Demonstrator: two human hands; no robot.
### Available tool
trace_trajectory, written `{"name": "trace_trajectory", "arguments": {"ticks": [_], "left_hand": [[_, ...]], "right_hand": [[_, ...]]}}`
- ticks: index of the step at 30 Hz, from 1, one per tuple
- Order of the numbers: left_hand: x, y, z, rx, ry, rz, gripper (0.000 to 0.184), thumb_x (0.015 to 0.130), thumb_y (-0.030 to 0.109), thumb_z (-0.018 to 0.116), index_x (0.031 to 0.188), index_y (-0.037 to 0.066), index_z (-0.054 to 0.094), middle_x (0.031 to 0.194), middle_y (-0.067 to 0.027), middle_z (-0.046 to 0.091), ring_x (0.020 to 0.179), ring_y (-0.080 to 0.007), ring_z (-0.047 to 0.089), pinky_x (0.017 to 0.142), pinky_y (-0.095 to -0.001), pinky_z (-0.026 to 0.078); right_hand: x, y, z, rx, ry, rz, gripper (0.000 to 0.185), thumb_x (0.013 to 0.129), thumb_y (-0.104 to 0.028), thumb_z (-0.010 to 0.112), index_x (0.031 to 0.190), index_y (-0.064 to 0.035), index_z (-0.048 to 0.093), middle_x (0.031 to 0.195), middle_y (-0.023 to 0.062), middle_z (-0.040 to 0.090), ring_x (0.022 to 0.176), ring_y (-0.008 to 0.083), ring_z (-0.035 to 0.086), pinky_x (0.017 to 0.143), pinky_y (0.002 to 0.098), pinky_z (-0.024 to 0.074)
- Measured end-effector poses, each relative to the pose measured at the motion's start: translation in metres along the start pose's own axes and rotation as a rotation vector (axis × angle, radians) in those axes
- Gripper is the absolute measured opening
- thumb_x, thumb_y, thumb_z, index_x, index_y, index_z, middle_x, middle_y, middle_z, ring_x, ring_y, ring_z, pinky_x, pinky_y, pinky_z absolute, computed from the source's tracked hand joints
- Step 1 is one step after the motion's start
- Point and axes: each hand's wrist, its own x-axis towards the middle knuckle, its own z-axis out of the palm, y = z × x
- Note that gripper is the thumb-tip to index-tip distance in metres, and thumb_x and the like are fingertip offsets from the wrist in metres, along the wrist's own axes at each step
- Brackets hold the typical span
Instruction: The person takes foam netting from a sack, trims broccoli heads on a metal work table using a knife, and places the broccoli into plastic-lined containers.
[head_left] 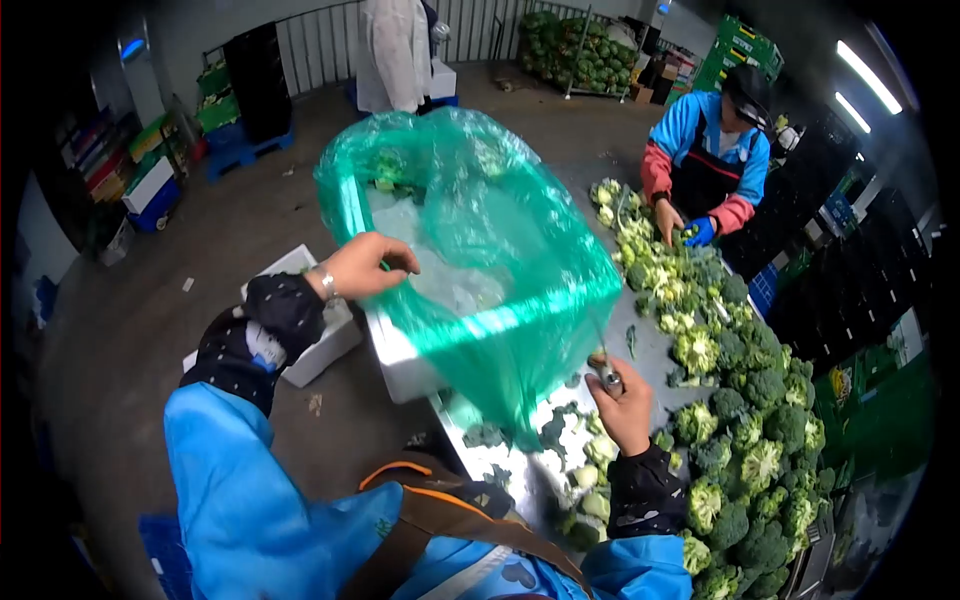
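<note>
A green plastic bag (560, 285) lines and drapes over a white foam box (400, 362) in front of me. Some broccoli pieces (388, 170) show inside, at its far end. My left hand (365, 266) is at the box's near-left rim, its fingers curled closed on the bag's edge. Lower right, my right hand (624, 408) is wrapped around the handle of a knife (606, 374); its blade is hard to make out. Beside that hand, broccoli heads (760, 465) cover the right side of the metal table (640, 345).
Across the table, a co-worker (710, 150) in a blue jacket handles broccoli, one blue glove showing. Another white foam box (325, 345) stands low on my left. Leaf scraps (555, 430) lie by the bag. A person in a white coat (392, 55) stands behind, near stacked crates (740, 50).
</note>
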Motion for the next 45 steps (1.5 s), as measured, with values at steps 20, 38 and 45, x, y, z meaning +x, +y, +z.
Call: {"name": "trace_trajectory", "arguments": {"ticks": [20,38,45], "left_hand": [[0.260,-0.234,-0.216,1.263,0.467,-0.367,0.073,0.077,0.042,0.066,0.141,0.039,0.030,0.147,-0.0021,0.032,0.134,-0.0295,0.028,0.108,-0.0585,0.014],[0.268,-0.361,-0.188,-0.343,0.789,-0.223,0.023,0.082,0.026,0.068,0.086,0.004,0.070,0.081,-0.0045,0.069,0.076,-0.0128,0.063,0.069,-0.0270,0.049],[0.202,-0.217,-0.131,0.476,0.258,0.462,0.021,0.068,0.011,0.065,0.088,0.007,0.063,0.084,-0.0097,0.062,0.089,-0.0305,0.057,0.074,-0.0403,0.045]], "right_hand": [[0.350,0.121,0.092,-0.535,-0.129,0.224,0.050,0.083,-0.020,0.067,0.129,-0.0099,0.050,0.109,0.0113,0.062,0.076,0.0181,0.062,0.072,0.0298,0.0495],[0.340,0.269,0.021,-0.636,-0.080,0.407,0.015,0.075,-0.008,0.064,0.085,0.0030,0.063,0.065,0.0113,0.060,0.064,0.0214,0.057,0.058,0.0363,0.0432],[0.259,0.209,0.000,-0.120,0.204,0.627,0.008,0.078,-0.008,0.064,0.083,-0.0021,0.064,0.072,0.0090,0.066,0.054,0.0126,0.056,0.047,0.0278,0.0420]]}}
